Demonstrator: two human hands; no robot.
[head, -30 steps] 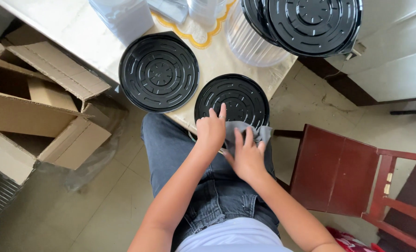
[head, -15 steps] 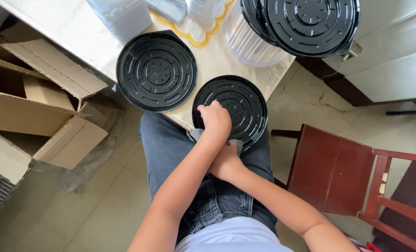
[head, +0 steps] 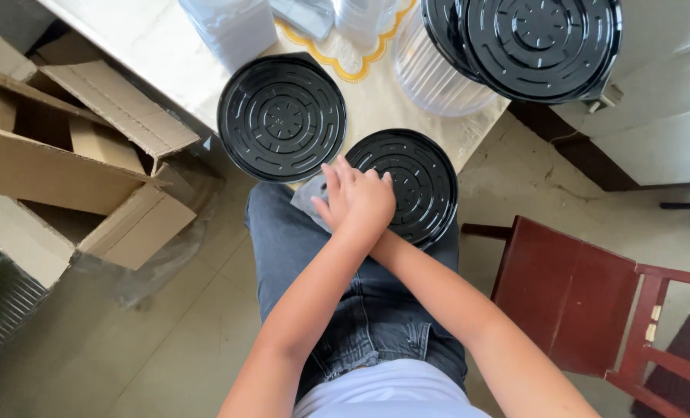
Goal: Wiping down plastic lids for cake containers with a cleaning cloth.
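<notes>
Black round plastic tray [head: 411,186] sits at the table [head: 152,54] edge, over the person's lap. Left hand [head: 358,197] lies flat on its near-left rim, fingers spread, pressing a grey cloth [head: 308,196]. Right hand is hidden under the left, so can't tell its grip. Wiping looks midway. 2nd tray [head: 281,118] lies beside it & a stack [head: 527,42] further back, all untouched.

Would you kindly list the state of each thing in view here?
near black tray: flat on table edge, under the hands
far black tray: flat, untouched
grey cloth: bunched beneath the hands
left hand: pressing down, grip unclear
right hand: mostly hidden under left
cardboard box: flaps open
red chair: unoccupied
</notes>
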